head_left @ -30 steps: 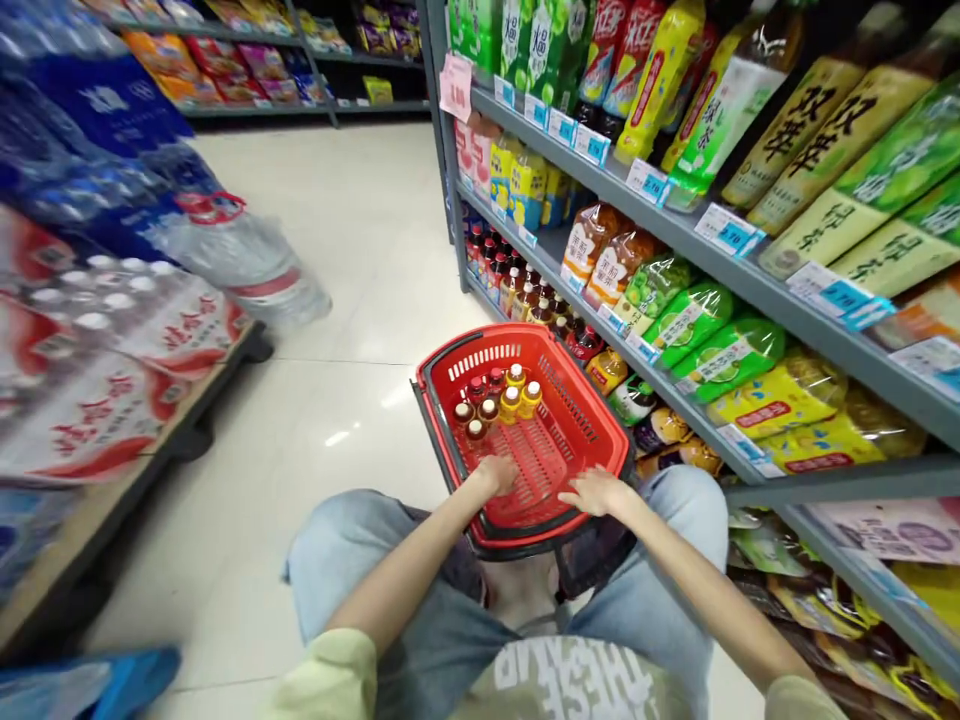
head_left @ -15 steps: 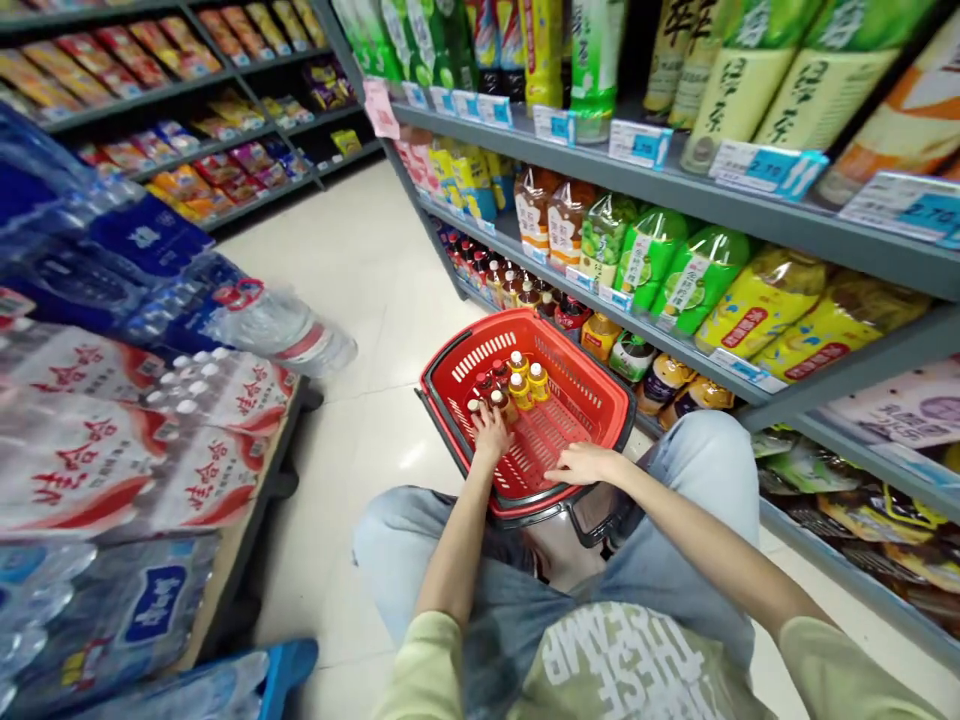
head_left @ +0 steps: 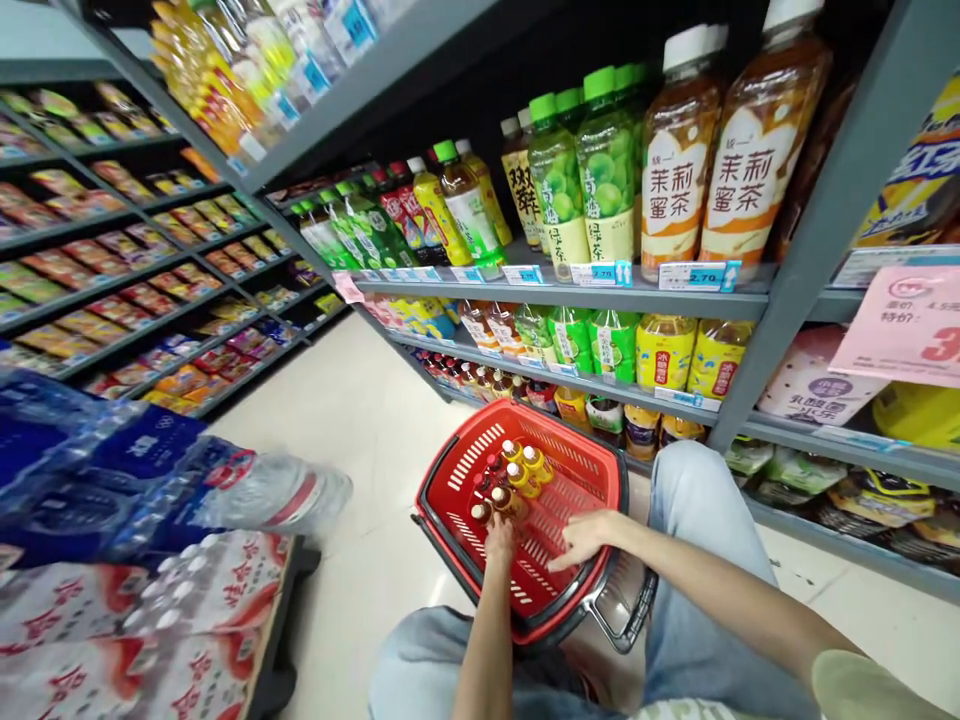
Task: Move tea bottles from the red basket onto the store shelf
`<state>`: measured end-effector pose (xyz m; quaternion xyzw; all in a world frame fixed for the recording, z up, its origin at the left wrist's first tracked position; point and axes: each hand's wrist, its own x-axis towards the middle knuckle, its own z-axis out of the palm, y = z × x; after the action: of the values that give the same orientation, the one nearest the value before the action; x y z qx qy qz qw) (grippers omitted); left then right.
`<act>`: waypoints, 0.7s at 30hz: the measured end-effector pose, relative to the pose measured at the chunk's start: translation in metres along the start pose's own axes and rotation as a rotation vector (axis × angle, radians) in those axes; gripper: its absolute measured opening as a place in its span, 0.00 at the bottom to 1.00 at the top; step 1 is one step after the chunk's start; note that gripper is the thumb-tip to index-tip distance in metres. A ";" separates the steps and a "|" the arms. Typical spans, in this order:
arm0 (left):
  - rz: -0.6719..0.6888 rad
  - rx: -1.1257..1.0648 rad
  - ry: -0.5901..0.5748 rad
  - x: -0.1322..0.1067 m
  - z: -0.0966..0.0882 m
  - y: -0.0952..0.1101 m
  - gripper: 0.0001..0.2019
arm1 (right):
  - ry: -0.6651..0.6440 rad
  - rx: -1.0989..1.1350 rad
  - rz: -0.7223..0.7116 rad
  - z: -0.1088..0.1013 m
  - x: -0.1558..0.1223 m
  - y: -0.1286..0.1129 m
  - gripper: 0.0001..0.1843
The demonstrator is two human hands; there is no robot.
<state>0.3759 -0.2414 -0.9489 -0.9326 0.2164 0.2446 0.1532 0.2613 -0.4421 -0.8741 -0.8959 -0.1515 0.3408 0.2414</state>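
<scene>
Inside the red shopping basket (head_left: 559, 510), several small drink bottles stand in a cluster towards the far left. Yellow bottles (head_left: 525, 478) with pale caps are on its right side, red-capped bottles (head_left: 484, 483) on its left. Nearest me are brown bottles (head_left: 510, 503) with light caps. My left hand (head_left: 500, 540) reaches into the basket, its fingers closed at the lower part of a brown bottle; the fingertips are partly hidden. Over the basket's right side, my right hand (head_left: 589, 537) hangs palm down with loosely bent fingers apart, holding nothing.
Drink shelves (head_left: 555, 285) rise close behind and right of the basket. Left, shrink-wrapped water packs (head_left: 225, 600) sit on a pallet, with a large water bottle pack (head_left: 277, 490) beyond. My bent knee (head_left: 697, 500) is right of the basket, whose black handle (head_left: 630, 620) hangs near it.
The view has tilted up, so the basket sits lower and more shelf shows. My left hand has drawn its fingers in at the brown bottles. My right hand stays over the basket's right side.
</scene>
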 end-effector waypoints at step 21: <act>0.316 -0.045 0.121 -0.050 -0.013 0.059 0.32 | 0.289 0.021 0.125 0.032 0.012 0.014 0.33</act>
<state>0.3138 -0.2809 -0.9226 -0.9032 0.3637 0.2138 0.0786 0.2495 -0.4386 -0.9085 -0.9407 -0.0557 0.2241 0.2485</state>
